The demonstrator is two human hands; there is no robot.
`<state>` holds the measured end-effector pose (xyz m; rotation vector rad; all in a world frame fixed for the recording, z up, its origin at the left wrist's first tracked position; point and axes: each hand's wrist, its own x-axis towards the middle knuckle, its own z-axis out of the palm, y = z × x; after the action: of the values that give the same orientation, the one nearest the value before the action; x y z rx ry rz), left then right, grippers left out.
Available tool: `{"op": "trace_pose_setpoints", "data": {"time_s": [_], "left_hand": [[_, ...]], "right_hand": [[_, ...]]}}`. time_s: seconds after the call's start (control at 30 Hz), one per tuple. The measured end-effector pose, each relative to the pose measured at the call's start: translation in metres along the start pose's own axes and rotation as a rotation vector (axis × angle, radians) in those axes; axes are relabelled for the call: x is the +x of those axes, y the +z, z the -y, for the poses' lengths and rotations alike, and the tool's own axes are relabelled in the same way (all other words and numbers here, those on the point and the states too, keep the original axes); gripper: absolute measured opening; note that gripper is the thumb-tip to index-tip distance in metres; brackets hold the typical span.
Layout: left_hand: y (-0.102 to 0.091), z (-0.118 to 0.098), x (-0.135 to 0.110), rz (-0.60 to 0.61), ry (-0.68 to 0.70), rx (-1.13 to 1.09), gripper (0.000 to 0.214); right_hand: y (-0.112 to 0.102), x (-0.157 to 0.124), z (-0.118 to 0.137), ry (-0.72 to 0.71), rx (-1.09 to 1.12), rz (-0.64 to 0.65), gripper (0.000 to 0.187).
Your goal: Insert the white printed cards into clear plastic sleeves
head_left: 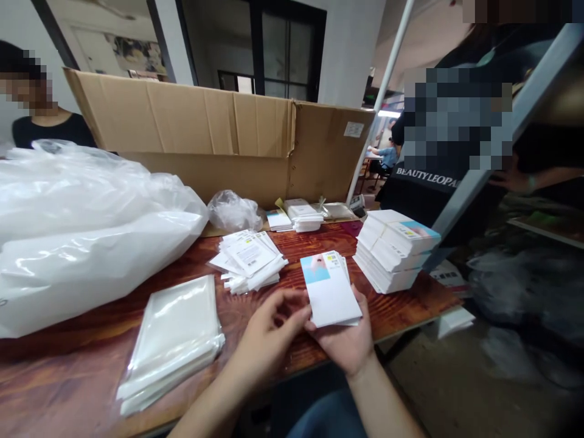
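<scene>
A small stack of printed cards (335,301), white with a blue picture and a yellow mark, lies tilted in my right hand (351,347). That hand supports it from below, thumb along the right edge. My left hand (278,322) is curled at the stack's left edge, thumb and fingers closed on it. Left of my hands, clear plastic sleeves (177,328) lie in a pile on the table. Beyond them sits a loose heap of bagged cards (250,255). A tall banded stack of cards (392,249) stands to the right.
A big white plastic bag (91,237) fills the table's left side. Along the back of the wooden table (255,304) stands a cardboard box wall (219,128), with a crumpled clear bag (235,210) and more cards before it. A metal post (506,140) slants at right; people are nearby.
</scene>
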<state>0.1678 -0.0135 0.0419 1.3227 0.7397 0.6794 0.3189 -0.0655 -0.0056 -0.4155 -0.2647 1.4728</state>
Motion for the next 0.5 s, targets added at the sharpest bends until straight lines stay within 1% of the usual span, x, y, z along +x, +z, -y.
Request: {"op": "trace_pose_setpoints", "data": {"time_s": [0.07, 0.1, 0.17, 0.23, 0.3, 0.37, 0.43, 0.47, 0.5], "left_hand": [[0.014, 0.0, 0.025, -0.103, -0.039, -0.171, 0.06], [0.02, 0.0, 0.035, -0.136, -0.049, -0.254, 0.063], [0.028, 0.0, 0.05, -0.135, -0.13, -0.403, 0.058], [0.03, 0.002, 0.059, -0.085, -0.268, -0.518, 0.05], [0.029, 0.004, 0.064, -0.045, -0.378, -0.614, 0.051], [0.026, 0.007, 0.067, -0.045, -0.378, -0.698, 0.054], [0.024, 0.01, 0.068, -0.077, -0.334, -0.752, 0.054], [0.024, 0.011, 0.068, -0.093, -0.322, -0.764, 0.054], [0.025, 0.013, 0.067, -0.104, -0.321, -0.77, 0.054]], "right_hand": [[0.005, 0.003, -0.001, 0.025, 0.022, -0.003, 0.053], [0.008, 0.004, -0.001, 0.041, 0.021, -0.012, 0.053], [0.01, 0.006, -0.001, 0.088, -0.034, -0.033, 0.054], [0.008, 0.009, 0.004, 0.131, -0.185, -0.038, 0.057], [0.007, 0.014, 0.016, 0.165, -0.45, -0.051, 0.063], [0.014, 0.023, 0.038, 0.148, -0.824, -0.077, 0.069], [0.034, 0.038, 0.07, 0.04, -1.216, -0.12, 0.072], [0.049, 0.047, 0.088, -0.04, -1.351, -0.203, 0.076], [0.067, 0.059, 0.109, -0.187, -1.431, -0.285, 0.07]]}}
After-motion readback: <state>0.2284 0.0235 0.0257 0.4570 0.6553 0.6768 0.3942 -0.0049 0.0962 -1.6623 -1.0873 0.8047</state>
